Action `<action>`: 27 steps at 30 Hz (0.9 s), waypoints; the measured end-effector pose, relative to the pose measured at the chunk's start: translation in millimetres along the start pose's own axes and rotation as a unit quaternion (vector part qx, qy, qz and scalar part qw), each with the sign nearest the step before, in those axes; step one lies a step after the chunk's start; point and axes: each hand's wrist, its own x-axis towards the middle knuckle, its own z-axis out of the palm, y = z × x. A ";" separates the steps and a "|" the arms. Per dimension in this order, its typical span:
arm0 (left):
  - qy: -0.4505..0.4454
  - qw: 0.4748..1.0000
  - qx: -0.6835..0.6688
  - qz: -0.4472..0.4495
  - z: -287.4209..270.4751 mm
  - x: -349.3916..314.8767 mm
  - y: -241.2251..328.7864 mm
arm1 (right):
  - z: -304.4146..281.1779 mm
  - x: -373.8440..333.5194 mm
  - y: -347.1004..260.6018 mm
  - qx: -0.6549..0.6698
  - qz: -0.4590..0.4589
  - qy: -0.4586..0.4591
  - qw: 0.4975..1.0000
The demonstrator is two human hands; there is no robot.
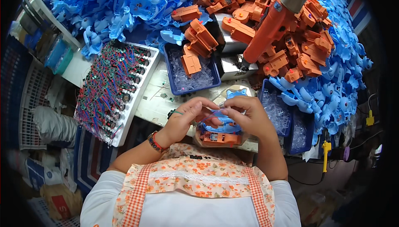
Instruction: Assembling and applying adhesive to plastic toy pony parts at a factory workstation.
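Observation:
My left hand (188, 118) and my right hand (250, 114) meet over the work spot. Thin bluish wires (209, 116) run between their fingertips, both hands pinching them. A green wire with a small dark part (172, 113) sticks out beside my left hand. Beneath my fingers sits a blue plastic shell (222, 126), partly hidden by them. Just nearer to me is an orange plastic housing (219, 138) with small parts inside. A blue star-like piece (236, 93) shows behind my right hand.
A white tray of wired circuit boards (110, 87) stands left. Blue bins of clear plastic parts (189, 77) (275, 112) lie behind and right. Heaps of blue shells (112, 2) and orange housings (307, 46) rise behind. An orange electric screwdriver (266, 29) hangs above.

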 end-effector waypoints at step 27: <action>0.025 0.997 0.010 -0.075 8.7 2.9 -4.4 | 1.8 16.0 -21.0 -0.213 -0.331 0.056 0.918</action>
